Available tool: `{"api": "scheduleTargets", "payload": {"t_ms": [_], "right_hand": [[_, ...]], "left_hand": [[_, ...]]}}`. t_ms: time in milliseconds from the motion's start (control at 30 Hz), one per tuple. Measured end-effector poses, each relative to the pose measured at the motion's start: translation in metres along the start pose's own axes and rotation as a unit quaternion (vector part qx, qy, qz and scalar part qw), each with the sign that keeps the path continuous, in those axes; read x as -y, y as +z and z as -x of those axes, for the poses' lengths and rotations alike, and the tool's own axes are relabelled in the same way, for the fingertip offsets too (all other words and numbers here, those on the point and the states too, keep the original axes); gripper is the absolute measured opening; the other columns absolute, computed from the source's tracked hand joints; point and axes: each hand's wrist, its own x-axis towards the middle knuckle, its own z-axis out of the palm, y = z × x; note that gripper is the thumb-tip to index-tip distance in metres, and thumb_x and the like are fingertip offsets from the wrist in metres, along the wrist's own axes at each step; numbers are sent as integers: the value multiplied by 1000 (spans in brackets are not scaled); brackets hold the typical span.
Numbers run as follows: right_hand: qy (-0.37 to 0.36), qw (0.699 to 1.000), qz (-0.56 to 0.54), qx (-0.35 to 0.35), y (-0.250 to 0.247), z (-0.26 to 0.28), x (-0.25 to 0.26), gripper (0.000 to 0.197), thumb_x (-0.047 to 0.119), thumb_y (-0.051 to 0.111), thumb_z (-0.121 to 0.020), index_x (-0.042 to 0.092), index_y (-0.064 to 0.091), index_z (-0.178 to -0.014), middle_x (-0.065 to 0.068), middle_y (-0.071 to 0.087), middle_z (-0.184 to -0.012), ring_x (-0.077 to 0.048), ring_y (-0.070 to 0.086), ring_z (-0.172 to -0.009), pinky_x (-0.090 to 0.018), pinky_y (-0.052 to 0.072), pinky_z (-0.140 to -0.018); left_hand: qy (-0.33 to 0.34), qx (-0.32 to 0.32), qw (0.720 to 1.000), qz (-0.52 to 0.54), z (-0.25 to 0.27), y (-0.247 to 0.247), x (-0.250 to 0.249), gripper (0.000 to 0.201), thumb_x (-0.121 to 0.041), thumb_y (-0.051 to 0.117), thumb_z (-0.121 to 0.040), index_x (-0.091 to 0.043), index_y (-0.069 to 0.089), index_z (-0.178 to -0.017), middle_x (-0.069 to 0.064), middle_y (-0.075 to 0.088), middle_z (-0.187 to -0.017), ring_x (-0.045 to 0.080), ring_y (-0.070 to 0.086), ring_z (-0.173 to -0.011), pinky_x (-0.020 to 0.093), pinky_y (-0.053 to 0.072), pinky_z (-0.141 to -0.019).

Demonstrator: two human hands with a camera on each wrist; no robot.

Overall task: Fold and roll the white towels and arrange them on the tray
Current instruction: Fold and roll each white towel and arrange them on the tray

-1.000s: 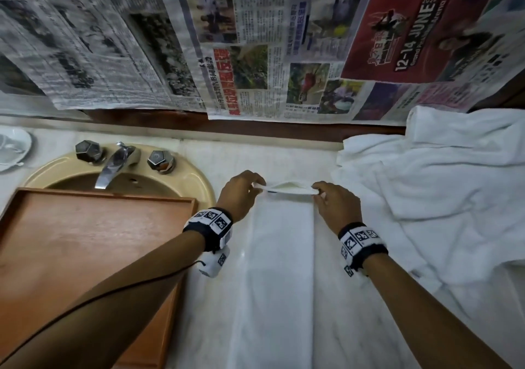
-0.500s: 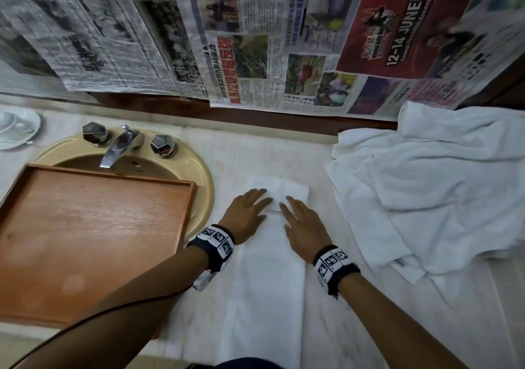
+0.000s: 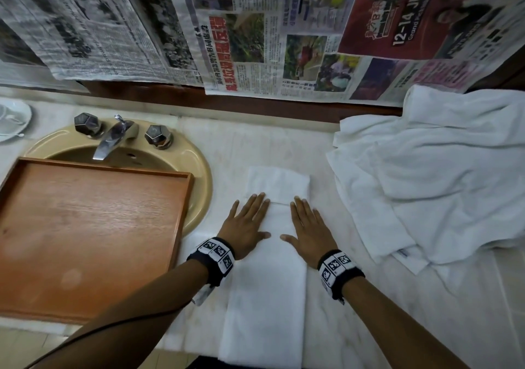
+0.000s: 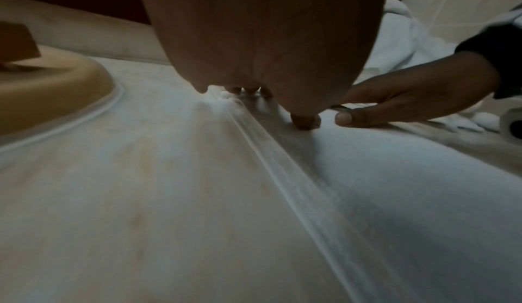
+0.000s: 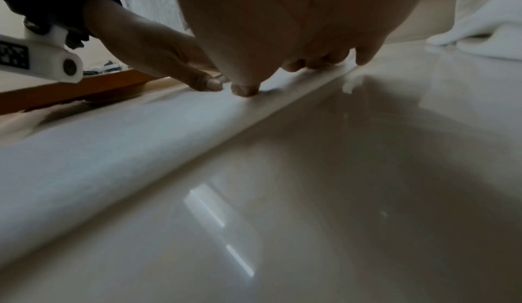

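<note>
A white towel [image 3: 270,289], folded into a long narrow strip, lies on the marble counter [image 3: 335,312] and runs from the near edge toward the wall. Its far end is folded back over itself. My left hand [image 3: 245,223] lies flat on the strip's left side, fingers straight. My right hand [image 3: 309,228] lies flat on its right side, the thumbs nearly meeting. Both wrist views show the palms pressing on the towel [image 4: 395,173] [image 5: 99,151]. The wooden tray [image 3: 85,235] sits to the left, across the sink, with nothing on it.
A loose pile of white towels [image 3: 431,175] covers the counter at the right. The beige sink [image 3: 199,164] with its tap [image 3: 113,135] lies behind the tray. A white dish [image 3: 11,121] stands at far left. Newspaper sheets [image 3: 255,27] hang on the wall.
One second ago both hands pinched the towel's far end, lifted. They laid it back over the strip and now press flat, having slid toward me and apart.
</note>
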Motion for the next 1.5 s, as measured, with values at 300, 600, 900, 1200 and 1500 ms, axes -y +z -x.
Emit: {"api": "scheduleTargets", "payload": {"t_ms": [300, 600, 900, 1200, 1500], "right_hand": [[-3, 1000, 16, 8, -35, -67, -28, 90, 70, 8, -90, 10, -12, -154, -6, -21, -161, -20, -17, -149, -44, 1, -122], [10, 1000, 23, 18, -74, -141, -55, 87, 61, 31, -98, 11, -13, -154, -5, -21, -161, -19, -16, -149, -44, -1, -122], [12, 989, -48, -137, -66, -127, -30, 61, 29, 37, -104, 4, 12, -154, -12, 2, -164, -25, -1, -151, -42, 8, -123], [33, 994, -24, -105, -38, -117, -36, 66, 49, 11, -101, 13, 8, -156, -4, 0, -164, -20, -1, -151, -43, 4, -122], [41, 998, -4, -48, -44, -96, 1, 62, 37, 21, -106, 5, 2, -155, -12, -9, -163, -27, -7, -151, -43, 4, -123]], "left_hand": [[-5, -6, 1000, 1, -64, -29, 31, 78, -63, 22, -98, -26, -18, -154, -7, -22, -162, 10, -19, -148, 47, -6, -121], [2, -16, 999, -34, -135, -64, 63, 78, -65, 16, -97, -23, -16, -155, -5, -20, -162, 12, -15, -150, 50, -3, -121], [18, -95, 995, 34, -127, -62, 42, 64, -33, 28, -105, -13, -4, -157, 2, -13, -164, 17, -11, -151, 44, -2, -123], [-13, -105, 994, 14, -116, -28, 51, 63, -51, 14, -105, -22, -4, -157, -5, -9, -165, 13, -11, -151, 46, 0, -123], [-18, -88, 995, 45, -100, -26, 29, 60, -40, 15, -106, -17, -7, -157, 0, -16, -163, 16, -16, -150, 45, 0, -123]]}}
